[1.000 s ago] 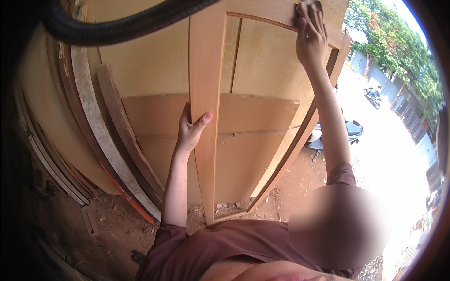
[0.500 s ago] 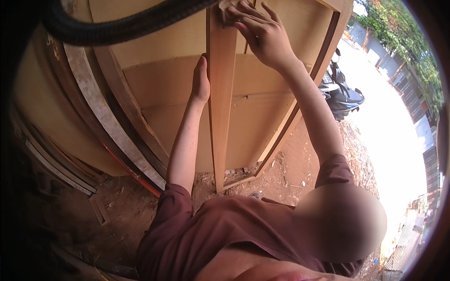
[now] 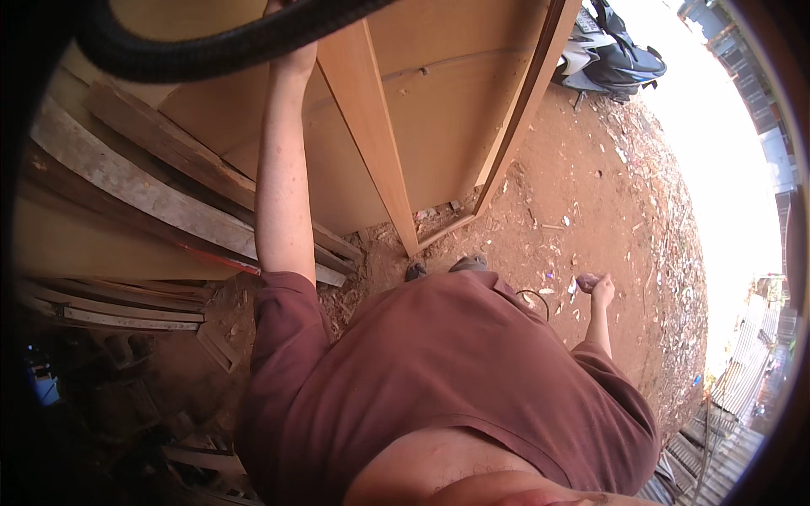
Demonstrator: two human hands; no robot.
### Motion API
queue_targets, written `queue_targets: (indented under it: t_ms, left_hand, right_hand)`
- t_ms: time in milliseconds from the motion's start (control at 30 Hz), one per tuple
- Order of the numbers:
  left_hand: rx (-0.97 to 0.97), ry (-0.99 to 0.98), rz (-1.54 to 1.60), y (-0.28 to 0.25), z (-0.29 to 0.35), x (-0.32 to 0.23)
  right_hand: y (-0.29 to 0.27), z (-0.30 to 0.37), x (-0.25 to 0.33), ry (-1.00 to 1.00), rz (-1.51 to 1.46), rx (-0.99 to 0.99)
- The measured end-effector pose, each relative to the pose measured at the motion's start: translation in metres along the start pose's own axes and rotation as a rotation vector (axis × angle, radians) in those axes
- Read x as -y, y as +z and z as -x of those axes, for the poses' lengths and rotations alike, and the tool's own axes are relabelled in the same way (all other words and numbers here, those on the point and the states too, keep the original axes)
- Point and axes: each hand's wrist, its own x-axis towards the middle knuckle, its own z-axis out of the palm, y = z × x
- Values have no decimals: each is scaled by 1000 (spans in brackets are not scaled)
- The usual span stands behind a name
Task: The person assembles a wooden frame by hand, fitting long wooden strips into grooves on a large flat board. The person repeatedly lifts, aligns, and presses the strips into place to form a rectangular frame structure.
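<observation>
The wooden frame (image 3: 369, 126) stands on the dirt ground (image 3: 540, 194) before a brown panel (image 3: 456, 110). The left hand (image 3: 295, 61) is beside its near upright, partly hidden by a black ribbed tube (image 3: 228, 52); I cannot tell its grip. Low at the right, the right hand (image 3: 602, 292) is closed on a small purplish pad (image 3: 587, 282).

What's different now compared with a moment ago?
The right hand has left the wooden frame and dropped down to the person's right side, holding a small dark piece. The view has tilted downward too. The left hand is still up by the frame, partly hidden by the black hose, so its grip is unclear. The frame still stands; the scooter remains parked.
</observation>
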Motion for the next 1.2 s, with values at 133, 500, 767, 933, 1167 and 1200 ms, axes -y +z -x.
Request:
queue_targets:
  t_ms: [133, 500, 767, 933, 1167, 1200]
  left_hand:
    - [-1, 217, -76, 15, -21, -34]
    - [-263, 237, -504, 55, -36, -81]
    - [-427, 112, -635, 49, 65, 12]
    - [-421, -181, -401, 33, 217, 116]
    - [-217, -659, -416, 36, 405, 175]
    - [-158, -638, -409, 31, 419, 179]
  right_hand:
    - [-23, 46, -158, 741, -220, -426]
    - [21, 38, -230, 392, 175, -23]
    - [51, -53, -183, 151, 139, 111]
    - [58, -65, -149, 145, 193, 159]
    - [82, -60, -175, 169, 160, 255]
    - [85, -60, -179, 180, 165, 261]
